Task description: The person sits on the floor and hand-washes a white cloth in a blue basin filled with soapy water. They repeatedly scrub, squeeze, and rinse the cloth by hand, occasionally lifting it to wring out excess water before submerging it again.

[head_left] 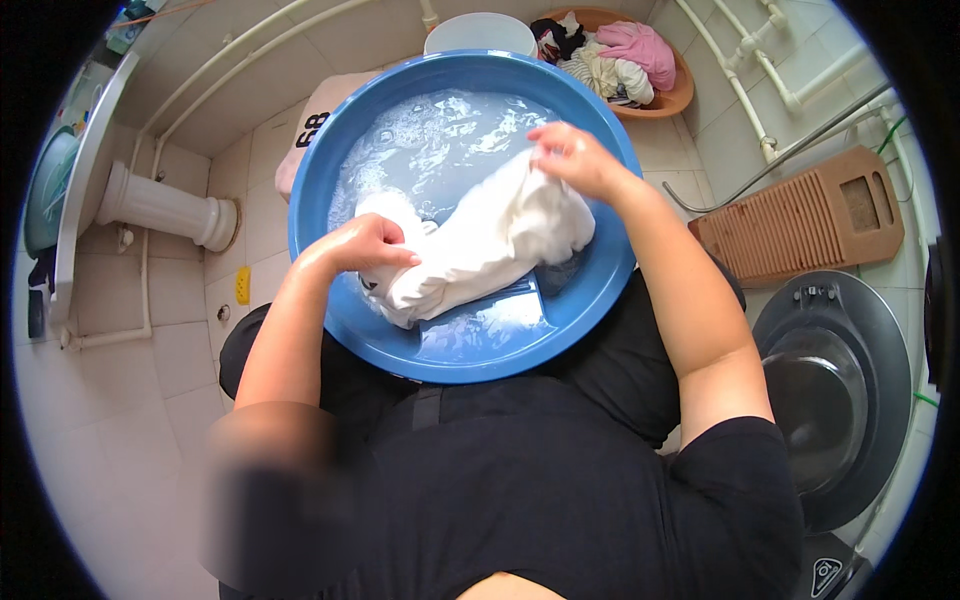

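A wet white cloth (490,240), perhaps a garment, lies bunched across the blue basin (470,367). My left hand (372,243) pinches its left part, thumb pointing right. At the cloth's upper right end, the curled fingers of my right hand (578,160) grip its edge, slightly smeared by motion. Beneath the cloth's front side shows a ridged blue washboard surface (485,325), part of the basin's near wall. Cloudy, sudsy water (440,140) fills the far half. Some dark marking shows at the cloth's left end, too small to make out.
Behind the basin stand a white bucket (480,36) and an orange-brown tub (684,85) of mixed clothes. A brown washboard (800,215) leans at the right, above a black lidded thing (815,400). A pink mat (325,105) lies left, near a white pedestal (165,208).
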The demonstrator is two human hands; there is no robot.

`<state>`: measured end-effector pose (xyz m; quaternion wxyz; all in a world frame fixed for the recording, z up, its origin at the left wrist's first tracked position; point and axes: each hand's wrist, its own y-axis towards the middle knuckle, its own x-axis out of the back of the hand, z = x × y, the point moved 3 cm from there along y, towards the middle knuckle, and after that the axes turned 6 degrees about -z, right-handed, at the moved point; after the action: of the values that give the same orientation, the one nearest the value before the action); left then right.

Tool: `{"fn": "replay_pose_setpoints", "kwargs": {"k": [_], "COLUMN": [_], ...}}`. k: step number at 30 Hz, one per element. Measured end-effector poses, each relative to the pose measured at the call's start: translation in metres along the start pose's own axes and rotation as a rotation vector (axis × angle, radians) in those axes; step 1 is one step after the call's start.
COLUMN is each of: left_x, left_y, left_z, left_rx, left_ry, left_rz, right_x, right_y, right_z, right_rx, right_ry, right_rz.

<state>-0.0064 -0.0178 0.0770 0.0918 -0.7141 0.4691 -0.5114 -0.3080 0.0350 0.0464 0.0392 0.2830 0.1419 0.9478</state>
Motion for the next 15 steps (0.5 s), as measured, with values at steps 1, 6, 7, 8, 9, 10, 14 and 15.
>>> {"fn": "replay_pose_setpoints", "kwargs": {"k": [1,6,7,8,9,10,14,15], "left_x": [0.008,0.026,0.021,0.015,0.006,-0.005,-0.039,-0.041], "left_y": [-0.005,0.019,0.018,0.025,0.032,0.039,0.053,0.062], "left_z": [-0.008,0.031,0.024,0.028,0.021,0.019,0.023,0.031], "left_rx": [-0.027,-0.360,-0.248,-0.246,-0.232,-0.213,0.187,0.184], "left_ry": [-0.135,-1.628,-1.772,-1.819,-1.807,-1.801,-1.186,-0.867], "left_rz": [-0.080,-0.344,-0.286,-0.250,-0.207,-0.173,-0.457,-0.471], "right_x": [0.003,0.007,0.000,-0.010,-0.028,-0.047,-0.076,-0.083], "right_y": [0.007,0.017,0.018,0.019,0.019,0.011,-0.004,-0.004], "right_z": [-0.007,-0.028,-0.030,-0.034,-0.063,-0.072,-0.060,-0.073], "right_rx": [-0.210,-0.576,-0.526,-0.471,-0.413,-0.219,-0.437,-0.532], "right_ry": [0.192,0.211,0.114,0.020,-0.192,-0.407,-0.472,-0.342], "right_rz": [-0.150,-0.415,-0.323,-0.228,-0.081,0.021,0.468,0.575]}}
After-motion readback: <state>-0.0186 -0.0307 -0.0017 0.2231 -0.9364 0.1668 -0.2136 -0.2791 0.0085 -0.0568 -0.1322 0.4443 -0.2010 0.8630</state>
